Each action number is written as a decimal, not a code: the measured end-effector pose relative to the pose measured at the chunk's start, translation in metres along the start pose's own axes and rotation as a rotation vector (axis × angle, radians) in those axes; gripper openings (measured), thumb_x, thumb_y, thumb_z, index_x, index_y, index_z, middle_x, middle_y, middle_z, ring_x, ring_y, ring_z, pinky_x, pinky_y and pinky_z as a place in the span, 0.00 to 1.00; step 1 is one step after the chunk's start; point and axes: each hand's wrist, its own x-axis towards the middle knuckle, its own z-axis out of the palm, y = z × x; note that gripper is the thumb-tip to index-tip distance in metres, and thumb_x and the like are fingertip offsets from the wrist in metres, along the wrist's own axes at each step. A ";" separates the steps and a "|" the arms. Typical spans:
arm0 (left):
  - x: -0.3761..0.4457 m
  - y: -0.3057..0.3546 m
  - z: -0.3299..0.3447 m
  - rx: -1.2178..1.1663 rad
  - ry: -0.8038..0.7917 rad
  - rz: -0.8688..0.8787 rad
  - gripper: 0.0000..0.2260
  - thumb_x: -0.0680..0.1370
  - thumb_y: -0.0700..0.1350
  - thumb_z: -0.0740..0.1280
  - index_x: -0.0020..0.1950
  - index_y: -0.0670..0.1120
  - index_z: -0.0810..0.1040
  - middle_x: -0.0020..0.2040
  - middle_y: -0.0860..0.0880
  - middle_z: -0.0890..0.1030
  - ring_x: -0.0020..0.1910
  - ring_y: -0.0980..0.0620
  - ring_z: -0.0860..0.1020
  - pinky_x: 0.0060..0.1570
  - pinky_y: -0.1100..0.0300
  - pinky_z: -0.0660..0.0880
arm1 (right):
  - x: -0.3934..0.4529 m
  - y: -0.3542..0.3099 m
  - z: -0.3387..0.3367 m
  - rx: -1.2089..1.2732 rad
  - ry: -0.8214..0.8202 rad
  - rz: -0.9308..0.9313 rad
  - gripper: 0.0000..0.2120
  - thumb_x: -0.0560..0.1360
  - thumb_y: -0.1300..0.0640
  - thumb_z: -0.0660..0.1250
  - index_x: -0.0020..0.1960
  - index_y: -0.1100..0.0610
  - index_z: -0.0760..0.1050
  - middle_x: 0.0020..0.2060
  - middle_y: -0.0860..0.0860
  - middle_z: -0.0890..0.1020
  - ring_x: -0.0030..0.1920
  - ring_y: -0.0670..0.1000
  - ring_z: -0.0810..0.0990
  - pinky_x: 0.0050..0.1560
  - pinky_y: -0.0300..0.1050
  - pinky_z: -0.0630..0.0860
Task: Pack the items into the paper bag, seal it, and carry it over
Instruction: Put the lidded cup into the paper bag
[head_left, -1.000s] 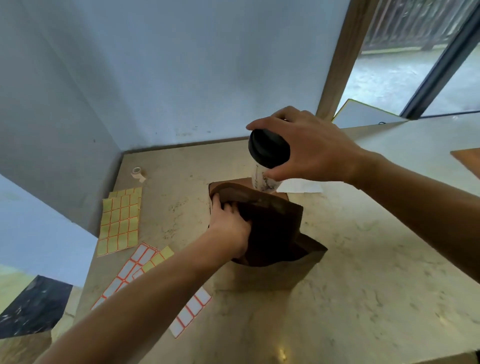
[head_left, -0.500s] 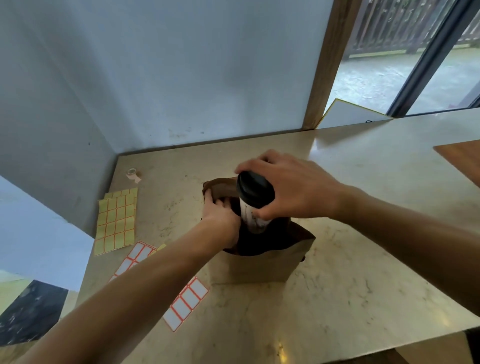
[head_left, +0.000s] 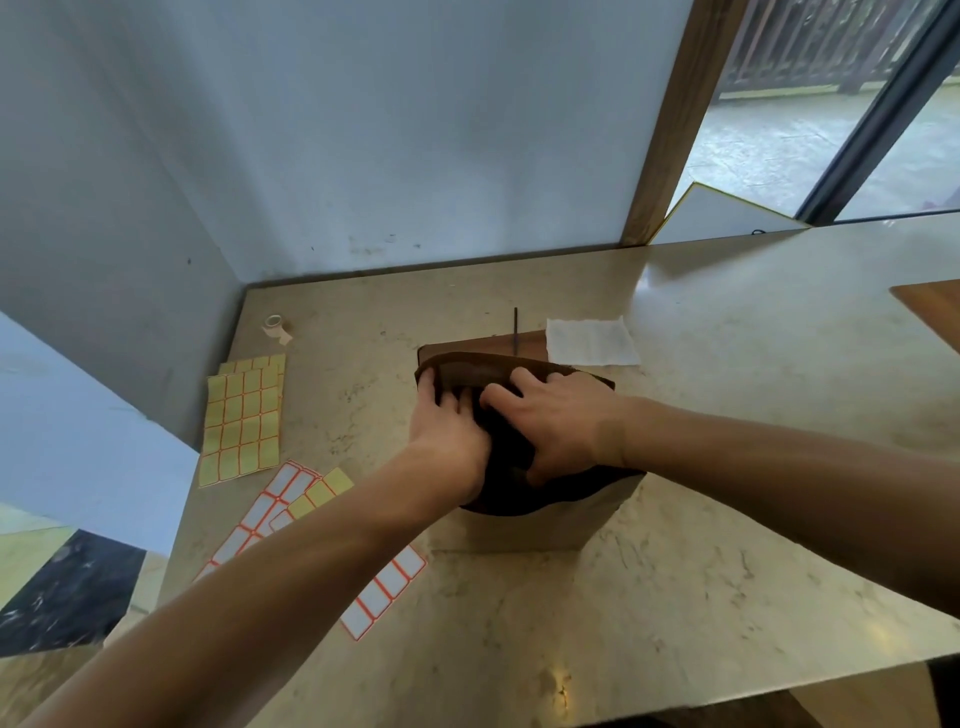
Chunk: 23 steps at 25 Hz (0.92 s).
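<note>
The brown paper bag (head_left: 545, 527) stands open in the middle of the beige counter. My left hand (head_left: 447, 431) grips the left side of its rim. My right hand (head_left: 561, 421) reaches down over the dark mouth, fingers against the far flap and thumb inside. The black-lidded cup is out of sight, hidden in the bag or under my right hand. Just behind the bag lie a white napkin (head_left: 592, 341) and a thin dark stick (head_left: 516, 330).
Yellow label sheets (head_left: 244, 415) and white red-edged label sheets (head_left: 384, 592) lie left of the bag, with a small tape roll (head_left: 274, 325) near the corner. Walls close the left and back. A wooden board (head_left: 935, 306) is at far right. The counter's front edge runs low.
My right hand has lowered the black-lidded cup into the bag, and the cup no longer shows. My left hand has stayed on the bag's rim. The napkin behind is uncovered.
</note>
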 end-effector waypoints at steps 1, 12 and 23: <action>-0.001 0.000 0.000 -0.016 0.020 0.002 0.34 0.74 0.58 0.66 0.76 0.50 0.60 0.77 0.41 0.59 0.76 0.40 0.53 0.72 0.36 0.40 | 0.003 -0.002 0.005 -0.046 -0.018 -0.002 0.40 0.65 0.39 0.71 0.69 0.48 0.56 0.57 0.55 0.70 0.41 0.53 0.76 0.34 0.42 0.73; -0.003 -0.004 0.010 -0.076 0.103 0.011 0.35 0.72 0.63 0.68 0.74 0.50 0.65 0.77 0.42 0.60 0.77 0.40 0.50 0.72 0.36 0.41 | 0.044 -0.012 0.047 -0.405 -0.235 -0.112 0.31 0.76 0.46 0.63 0.75 0.53 0.57 0.69 0.59 0.67 0.56 0.57 0.76 0.44 0.46 0.71; 0.003 -0.012 0.014 -0.111 0.091 0.033 0.52 0.62 0.76 0.65 0.77 0.48 0.58 0.78 0.41 0.56 0.77 0.39 0.47 0.72 0.37 0.39 | 0.069 -0.019 0.067 -0.190 -0.168 -0.094 0.30 0.75 0.42 0.64 0.70 0.57 0.64 0.64 0.57 0.72 0.58 0.58 0.74 0.50 0.48 0.72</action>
